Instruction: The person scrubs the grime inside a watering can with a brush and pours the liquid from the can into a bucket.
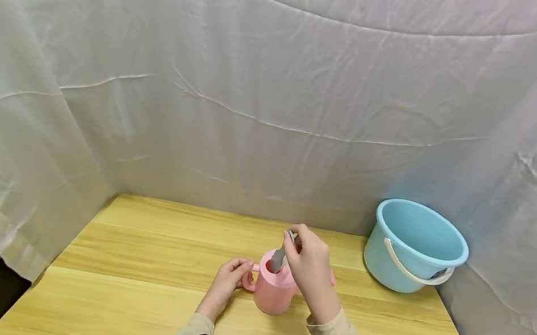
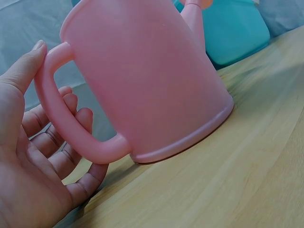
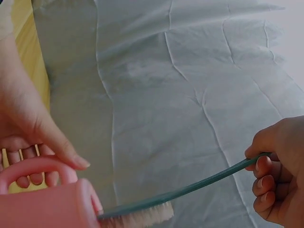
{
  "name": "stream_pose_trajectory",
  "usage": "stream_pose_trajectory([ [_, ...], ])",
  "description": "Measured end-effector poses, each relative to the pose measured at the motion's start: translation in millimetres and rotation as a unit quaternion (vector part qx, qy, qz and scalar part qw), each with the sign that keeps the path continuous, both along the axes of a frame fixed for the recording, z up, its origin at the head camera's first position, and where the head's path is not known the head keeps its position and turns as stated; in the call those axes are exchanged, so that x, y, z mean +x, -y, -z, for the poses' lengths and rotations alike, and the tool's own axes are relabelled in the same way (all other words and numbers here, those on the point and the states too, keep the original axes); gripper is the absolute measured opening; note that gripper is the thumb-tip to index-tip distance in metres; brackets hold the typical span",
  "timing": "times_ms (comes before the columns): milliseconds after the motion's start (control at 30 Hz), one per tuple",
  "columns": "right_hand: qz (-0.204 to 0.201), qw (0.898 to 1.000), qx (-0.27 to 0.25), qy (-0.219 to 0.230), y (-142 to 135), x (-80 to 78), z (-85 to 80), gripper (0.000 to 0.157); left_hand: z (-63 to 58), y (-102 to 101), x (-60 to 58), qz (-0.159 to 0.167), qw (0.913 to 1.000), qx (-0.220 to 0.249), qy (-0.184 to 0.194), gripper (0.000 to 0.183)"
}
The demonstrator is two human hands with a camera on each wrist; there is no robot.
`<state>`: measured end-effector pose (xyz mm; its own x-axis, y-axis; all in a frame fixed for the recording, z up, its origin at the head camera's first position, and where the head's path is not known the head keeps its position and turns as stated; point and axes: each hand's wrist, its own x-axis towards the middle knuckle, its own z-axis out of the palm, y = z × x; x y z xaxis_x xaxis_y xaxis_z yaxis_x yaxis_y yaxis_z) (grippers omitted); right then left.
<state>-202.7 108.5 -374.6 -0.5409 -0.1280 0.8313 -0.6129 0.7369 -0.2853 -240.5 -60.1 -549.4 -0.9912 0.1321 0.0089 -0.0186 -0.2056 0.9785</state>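
A pink watering can (image 1: 273, 295) stands upright on the wooden table, its handle to the left and its spout (image 2: 194, 21) to the right. My left hand (image 1: 226, 283) holds the handle (image 2: 50, 90), thumb at its upper part and fingers curled through and behind it. Above the can, my right hand (image 1: 312, 262) pinches the end of a brush's long grey-green handle (image 3: 204, 184). Pale bristles (image 3: 147, 216) show in the right wrist view. The brush slants down with its head partly inside the can's top opening; the part inside is hidden.
A light blue bucket (image 1: 386, 261) with a white carrying handle (image 1: 403, 269) stands at the table's back right corner. Grey cloth (image 1: 257, 103) hangs behind the table (image 1: 126, 296) and along both sides. Black wrist devices sit on both sleeves.
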Motion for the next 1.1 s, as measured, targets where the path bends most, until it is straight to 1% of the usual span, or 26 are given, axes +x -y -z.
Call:
stream_pose_trajectory([
  [100,-0.006,1.0,-0.017,-0.01,-6.8,2.0,5.1,0.012,-1.5,-0.7,0.5,-0.004,1.0,0.004,0.004,0.033],
  [267,-0.021,0.999,-0.035,-0.026,-17.3,9.0,14.1,0.014,-2.0,0.1,0.9,-0.004,1.0,0.003,0.002,0.029],
  [467,-0.029,0.999,-0.04,-0.017,-26.9,21.7,24.5,0.007,-0.9,-0.4,0.2,-0.001,1.0,0.008,0.001,0.031],
  [567,-0.041,0.998,-0.046,-0.018,-31.3,27.3,30.6,0.003,-0.1,-1.4,-0.2,0.0,1.0,0.007,-0.001,0.03],
  [700,-0.049,0.996,-0.067,-0.018,-37.2,36.0,42.4,0.007,2.0,-1.8,-0.6,0.003,1.0,0.003,-0.004,0.029],
  [733,-0.05,0.996,-0.074,-0.021,-38.6,38.3,46.1,0.008,2.2,-1.9,-0.5,0.004,1.0,0.003,-0.003,0.029],
  [833,-0.054,0.993,-0.091,-0.05,-42.9,42.9,57.4,0.009,2.2,-2.5,-1.2,0.005,1.0,0.003,-0.002,0.031],
  [933,-0.055,0.991,-0.098,-0.074,-46.0,43.9,67.7,0.01,1.0,-2.0,-3.1,0.001,1.0,0.008,-0.001,0.035],
  [1000,-0.051,0.99,-0.102,-0.081,-48.4,43.5,74.1,0.01,0.3,-1.4,-4.2,0.0,0.9999,0.012,-0.002,0.039],
  [1100,-0.044,0.989,-0.109,-0.085,-54.3,42.1,83.6,0.006,-0.2,-1.1,-3.8,0.005,0.9999,0.011,0.001,0.04],
])
